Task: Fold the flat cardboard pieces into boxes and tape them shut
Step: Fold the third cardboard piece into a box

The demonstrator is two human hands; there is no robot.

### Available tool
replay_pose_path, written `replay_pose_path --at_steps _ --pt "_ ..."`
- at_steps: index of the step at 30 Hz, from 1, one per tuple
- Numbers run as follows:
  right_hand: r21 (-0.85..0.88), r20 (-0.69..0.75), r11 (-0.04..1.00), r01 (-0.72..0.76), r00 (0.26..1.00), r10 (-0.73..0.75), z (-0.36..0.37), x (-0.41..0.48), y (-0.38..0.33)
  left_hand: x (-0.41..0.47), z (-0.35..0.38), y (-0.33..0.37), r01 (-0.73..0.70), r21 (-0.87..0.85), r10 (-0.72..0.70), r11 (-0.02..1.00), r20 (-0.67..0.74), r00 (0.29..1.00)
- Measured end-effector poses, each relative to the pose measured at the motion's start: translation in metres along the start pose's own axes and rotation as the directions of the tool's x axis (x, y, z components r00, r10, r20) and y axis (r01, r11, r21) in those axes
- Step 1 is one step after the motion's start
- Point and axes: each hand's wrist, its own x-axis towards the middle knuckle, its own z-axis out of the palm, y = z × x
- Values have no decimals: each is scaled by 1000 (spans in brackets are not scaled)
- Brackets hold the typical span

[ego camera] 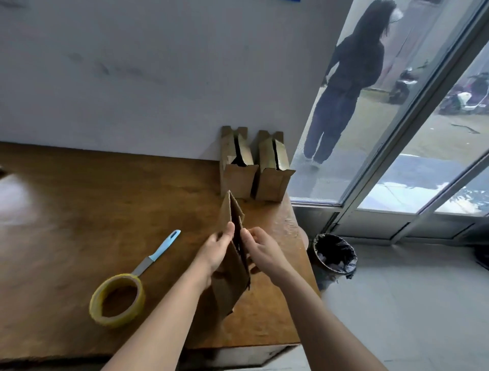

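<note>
The left hand and right hand pinch the cardboard piece between them, fingers curled onto its layers, which seem slightly parted. Beyond the fingers, two folded boxes stand on the counter; left of the fingers lies the tape roll.

Hidden fingers, a covered blade tip, cut-off edges

The flat brown cardboard piece hides most fingers of the left hand gripping it, and the fingertips of the right hand pinching it vanish into its dark fold. Both forearms run off the bottom edge. The tip of the blue-handled grey-bladed knife lies behind the yellowish roll of clear tape. A dark smear at the left edge and a blue scrap at the top edge are cut off and unreadable. The parked scooters behind the glass are blurred.
</note>
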Motion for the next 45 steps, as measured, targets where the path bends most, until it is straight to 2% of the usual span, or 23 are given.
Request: replay_pose_path --at_steps 4,7,10,13,16,21,25,28,32,35,37,38,40,43,45 --pt "-96 41 995 -7 999 11 -1 21 -4 8 -7 9 -2 22 3 1000 -38 999" --pt "-179 -3 984 15 1000 -16 -1 35 -9 12 -12 15 -82 228 120 970 -159 980" --pt "-260 -2 964 55 998 -58 -2 48 -11 13 -19 19 -122 499 276 858 -246 929" --pt "-320 73 943 91 995 -71 -6 59 -14 12 -26 21 -115 588 363 801 -324 874" --pt "-280 95 955 97 993 -73 -14 66 -15 12 -47 22 -93 585 391 805 -408 825" --pt "-235 123 971 36 992 -8 -26 76 -15 18 -76 17 -3 544 302 839 -462 834" --pt "-185 180 982 41 984 -8 -25 80 -16 27 -78 16 34 482 286 875 -572 768" --pt "-110 201 993 36 979 -13 -23 83 -15 27 -73 12 -127 265 273 956 -639 719" --pt "3 210 999 46 977 -46 -17 85 -13 14 -57 3 -346 25 258 938 -719 645" --pt "79 208 996 33 977 -48 -12 87 -14 6 -47 -10 -467 157 417 870 -740 528" --pt "82 202 996 31 978 -47 -8 89 -16 1 -40 -19 -484 371 597 793 -634 491" --pt "64 189 997 41 981 -53 -7 89 -17 -1 -37 -24 -473 466 663 748 -555 501" --pt "-18 128 996 89 988 -86 -6 89 -18 -3 -33 -31 -422 601 713 679 -399 577" --pt "-175 30 973 154 988 -151 -5 92 -14 0 -38 -36 -320 724 676 611 -266 687" --pt "-171 27 967 189 982 -187 -4 93 -9 3 -43 -36 -268 760 624 592 -222 749"
